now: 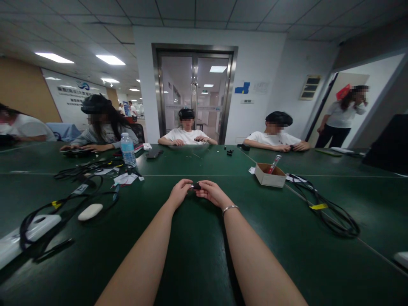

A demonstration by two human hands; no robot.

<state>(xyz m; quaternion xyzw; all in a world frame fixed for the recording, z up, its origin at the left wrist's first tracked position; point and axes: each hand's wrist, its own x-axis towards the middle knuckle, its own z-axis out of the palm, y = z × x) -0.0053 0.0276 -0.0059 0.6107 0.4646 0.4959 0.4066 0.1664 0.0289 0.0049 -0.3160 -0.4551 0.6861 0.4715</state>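
Writing: the wall sign at 10 o'clock is carrying lettering too blurred to read; the water bottle (128, 148) label is not legible either.
Small black part (196, 185): sitting between both hands' fingertips, just above the green counter (197, 255), at 12 o'clock from the forearms.
Left hand (179, 192): pinching the part's left end, fingers curled narrow around it.
Right hand (212, 193): gripping the part's right end, a bracelet (230, 208) circling the wrist.
Arms: both reaching straight forward, forearms converging.
Surroundings: a cardboard box (270, 175) lying at 2 o'clock, black cables (331, 212) at 3 o'clock, a white oval object (90, 211) at 9 o'clock; other people sitting across the counter.
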